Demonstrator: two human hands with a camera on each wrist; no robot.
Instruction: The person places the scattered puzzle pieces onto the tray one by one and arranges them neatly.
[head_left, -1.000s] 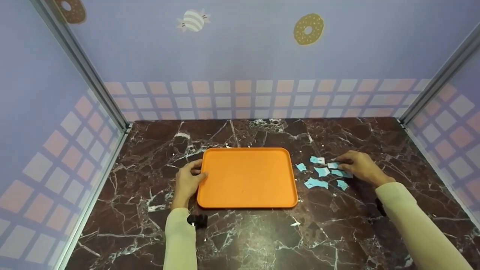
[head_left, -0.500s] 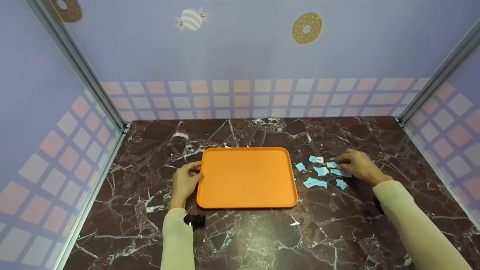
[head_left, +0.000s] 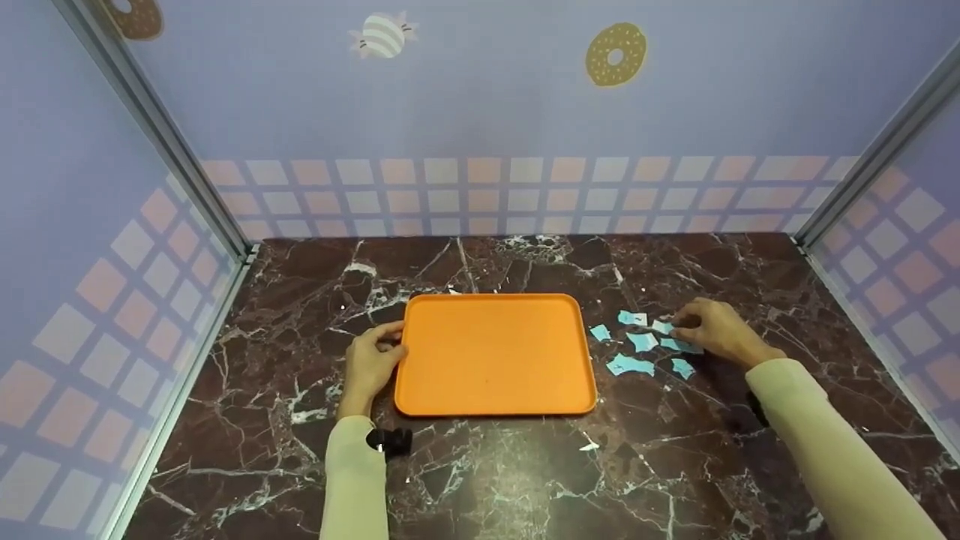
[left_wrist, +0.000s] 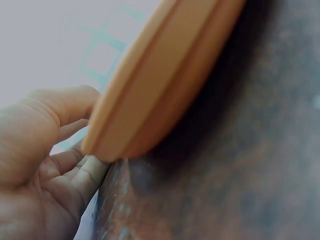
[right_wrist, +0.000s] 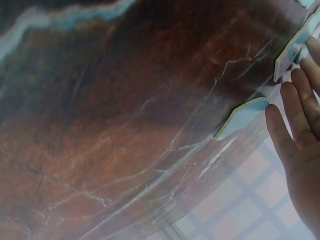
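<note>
An orange tray (head_left: 495, 352) lies on the dark marbled table. My left hand (head_left: 369, 367) grips its left rim, thumb at the upper edge; in the left wrist view the other fingers reach below the tray wall (left_wrist: 150, 85). Right of the tray are several flat light blue puzzle pieces with jagged outlines, among them a long one (head_left: 630, 365) and a small one (head_left: 682, 367). My right hand (head_left: 712, 328) pinches one puzzle piece (head_left: 662, 327) between thumb and forefinger, covering its right end. In the right wrist view, a puzzle piece (right_wrist: 242, 117) lies by an outer fingertip.
Walls with a pastel check band (head_left: 484, 196) enclose the table (head_left: 510, 480) at the back and both sides. A small white scrap or mark (head_left: 589, 446) shows in front of the tray's right corner.
The puzzle piece at my right fingertips has turned slightly, its right end lower, and thumb and forefinger are closer on it. The left hand and tray keep their place.
</note>
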